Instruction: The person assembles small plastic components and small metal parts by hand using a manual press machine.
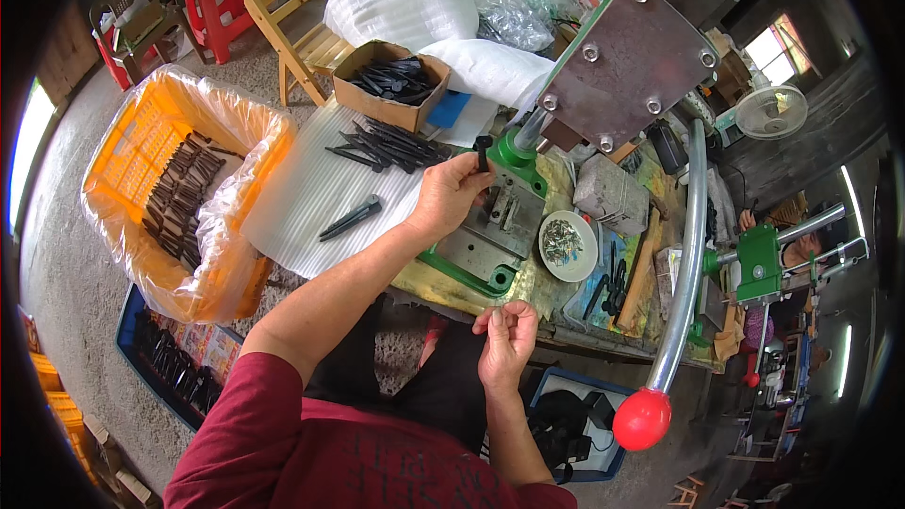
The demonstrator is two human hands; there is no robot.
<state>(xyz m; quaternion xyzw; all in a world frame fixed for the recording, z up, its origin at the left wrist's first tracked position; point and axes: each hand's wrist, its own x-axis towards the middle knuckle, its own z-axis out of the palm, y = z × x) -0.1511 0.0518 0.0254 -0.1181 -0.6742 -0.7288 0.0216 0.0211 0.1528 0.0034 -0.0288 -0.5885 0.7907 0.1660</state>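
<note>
My left hand (451, 196) pinches a slim black part (484, 153) over the bed of a green hand press (490, 236). The part's head sticks up above my fingers; its lower end is hidden. My right hand (509, 344) hangs in front of the press base, thumb and fingers closed together; anything between them is too small to make out. Right of the press bed, a white bowl (583, 269) contains many small metal pins (562, 241). Left of my left hand, two black parts (351, 217) lie on white foam sheet (292, 212), with a pile of similar ones (391, 144) behind them.
A cardboard box (375, 102) of black parts stands behind the pile. At left is a plastic-lined orange crate (113, 203) of brownish parts. The press lever (693, 254), tipped by a red ball (642, 418), slants down at right. A grey block (611, 193) sits beyond the bowl.
</note>
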